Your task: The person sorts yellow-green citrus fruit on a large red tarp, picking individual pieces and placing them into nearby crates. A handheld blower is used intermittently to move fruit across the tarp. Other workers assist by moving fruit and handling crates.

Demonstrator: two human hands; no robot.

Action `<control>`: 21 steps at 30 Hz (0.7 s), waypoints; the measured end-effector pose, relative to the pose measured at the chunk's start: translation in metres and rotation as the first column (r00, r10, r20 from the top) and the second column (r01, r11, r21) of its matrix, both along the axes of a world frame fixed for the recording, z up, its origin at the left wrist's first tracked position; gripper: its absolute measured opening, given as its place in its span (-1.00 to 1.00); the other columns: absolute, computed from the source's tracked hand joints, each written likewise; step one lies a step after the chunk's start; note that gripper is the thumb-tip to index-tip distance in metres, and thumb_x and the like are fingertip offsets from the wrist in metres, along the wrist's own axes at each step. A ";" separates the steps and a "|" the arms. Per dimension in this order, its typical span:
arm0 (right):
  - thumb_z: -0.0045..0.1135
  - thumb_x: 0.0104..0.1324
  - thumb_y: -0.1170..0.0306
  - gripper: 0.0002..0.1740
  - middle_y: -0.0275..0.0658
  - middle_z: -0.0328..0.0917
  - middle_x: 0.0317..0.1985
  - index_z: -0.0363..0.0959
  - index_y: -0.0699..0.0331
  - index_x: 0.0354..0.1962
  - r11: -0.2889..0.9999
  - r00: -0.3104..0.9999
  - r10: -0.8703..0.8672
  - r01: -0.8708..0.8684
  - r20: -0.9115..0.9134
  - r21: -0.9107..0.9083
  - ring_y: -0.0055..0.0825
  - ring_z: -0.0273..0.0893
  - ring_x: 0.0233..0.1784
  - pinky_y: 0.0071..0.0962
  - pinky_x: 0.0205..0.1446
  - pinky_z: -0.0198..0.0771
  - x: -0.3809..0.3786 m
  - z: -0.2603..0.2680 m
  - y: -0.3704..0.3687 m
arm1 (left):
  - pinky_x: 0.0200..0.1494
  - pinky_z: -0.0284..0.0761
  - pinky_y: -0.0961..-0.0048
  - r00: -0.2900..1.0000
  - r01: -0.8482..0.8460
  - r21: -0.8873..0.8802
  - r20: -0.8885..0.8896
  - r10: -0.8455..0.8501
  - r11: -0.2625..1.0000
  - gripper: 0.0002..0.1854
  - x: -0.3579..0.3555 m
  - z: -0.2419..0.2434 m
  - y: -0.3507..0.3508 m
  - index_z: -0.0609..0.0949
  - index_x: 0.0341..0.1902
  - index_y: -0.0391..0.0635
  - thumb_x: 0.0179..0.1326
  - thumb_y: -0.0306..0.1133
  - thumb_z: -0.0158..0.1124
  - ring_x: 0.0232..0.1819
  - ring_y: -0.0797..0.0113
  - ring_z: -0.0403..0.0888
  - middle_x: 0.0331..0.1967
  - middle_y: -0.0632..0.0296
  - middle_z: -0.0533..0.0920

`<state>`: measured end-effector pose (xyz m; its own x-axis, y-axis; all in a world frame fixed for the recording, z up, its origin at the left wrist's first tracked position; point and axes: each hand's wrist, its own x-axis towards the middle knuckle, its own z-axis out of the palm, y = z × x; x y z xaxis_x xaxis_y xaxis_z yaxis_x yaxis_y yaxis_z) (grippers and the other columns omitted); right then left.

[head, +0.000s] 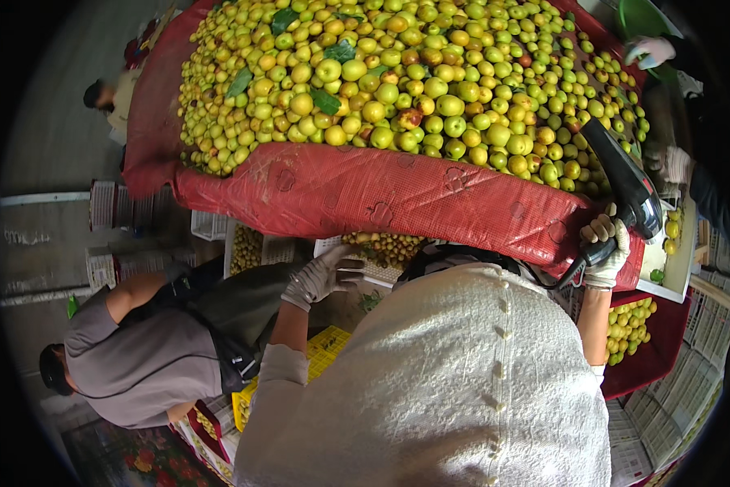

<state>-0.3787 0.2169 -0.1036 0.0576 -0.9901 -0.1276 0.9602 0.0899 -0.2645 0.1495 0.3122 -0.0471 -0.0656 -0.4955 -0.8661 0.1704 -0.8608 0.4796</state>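
My right hand (608, 249), in a pale work glove, grips the handle of a black hair dryer (622, 173). The dryer's nozzle points up and left over the right part of a large heap of yellow-green jujubes (374, 112), some with brown patches. A cord runs down from the handle. My left hand (323, 277), also gloved, hangs with its fingers apart and nothing in it. It is just below the red plastic sheet (353, 192) that folds over the heap's front edge. Several green leaves (325, 101) lie among the fruit.
Crates of small fruit (246, 249) sit under the sheet's edge. At right are a white tray (675, 286) and a dark red bin (663, 353) holding fruit. A person in grey (152, 353) bends at left. Another person's gloved hands (651, 52) are at the upper right.
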 end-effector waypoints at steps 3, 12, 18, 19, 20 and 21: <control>0.00 0.29 0.44 -0.64 -0.48 0.17 -0.52 0.36 0.36 0.03 0.999 0.999 -0.043 0.043 0.010 0.024 -0.62 0.15 -0.49 -0.51 -0.33 0.17 0.004 0.006 0.002 | -0.04 0.57 0.34 0.899 0.389 -0.432 -0.013 -0.437 0.814 -0.35 -0.043 0.074 -0.060 0.37 0.32 -0.20 0.34 0.05 0.03 0.04 0.20 0.60 0.16 0.05 0.54; 0.06 0.27 0.37 -0.65 -0.45 0.26 -0.55 0.37 0.31 0.00 0.997 0.996 -0.070 0.071 0.063 -0.010 -0.59 0.23 -0.53 -0.47 -0.38 0.28 0.009 0.002 0.001 | 0.06 0.46 0.16 -0.067 0.951 0.107 0.987 -0.143 0.289 -0.71 -0.123 0.019 -0.246 0.60 -0.11 -0.08 0.08 -0.30 0.34 -0.06 0.03 0.52 -0.07 -0.01 0.47; 0.09 0.25 0.41 -0.64 -0.37 0.36 -0.55 0.39 0.33 0.00 0.992 0.989 -0.125 0.123 0.077 0.033 -0.50 0.34 -0.54 -0.38 -0.42 0.38 0.009 0.006 0.005 | -0.55 0.44 0.48 0.405 0.885 -0.227 0.806 -0.431 0.406 -0.78 -0.168 0.034 -0.287 0.57 -0.23 -0.13 0.17 -0.25 0.24 -0.58 0.52 0.41 -0.54 0.33 0.51; 0.09 0.25 0.41 -0.64 -0.36 0.36 -0.55 0.39 0.33 0.00 0.991 0.989 -0.128 0.126 0.080 0.032 -0.50 0.35 -0.54 -0.38 -0.42 0.38 0.008 0.005 0.005 | -0.42 0.51 0.40 0.322 0.920 -0.178 0.852 -0.414 0.350 -0.81 -0.196 0.044 -0.292 0.59 -0.22 -0.13 0.17 -0.30 0.20 -0.47 0.45 0.50 -0.40 0.23 0.55; 0.08 0.26 0.42 -0.64 -0.36 0.37 -0.55 0.39 0.33 0.00 0.992 0.988 -0.129 0.127 0.080 0.028 -0.50 0.35 -0.54 -0.38 -0.42 0.39 0.007 0.006 0.005 | -0.28 0.55 0.32 0.211 0.967 -0.152 0.929 -0.305 0.204 -0.79 -0.221 0.046 -0.300 0.60 -0.19 -0.14 0.13 -0.33 0.20 -0.36 0.37 0.55 -0.23 0.14 0.58; 0.08 0.26 0.42 -0.64 -0.36 0.37 -0.55 0.39 0.33 0.00 0.990 0.987 -0.141 0.138 0.084 0.035 -0.49 0.35 -0.54 -0.38 -0.41 0.39 0.006 0.006 0.005 | -0.06 0.54 0.27 0.136 0.991 -0.131 0.958 -0.253 0.038 -0.73 -0.246 0.050 -0.306 0.61 -0.10 -0.14 0.11 -0.35 0.20 -0.21 0.26 0.58 -0.08 0.08 0.56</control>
<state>-0.3728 0.2223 -0.0978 -0.0688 -0.9852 -0.1569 0.9829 -0.0400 -0.1799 -0.0969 0.0066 0.0024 -0.4965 -0.8398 -0.2196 -0.8314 0.3874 0.3983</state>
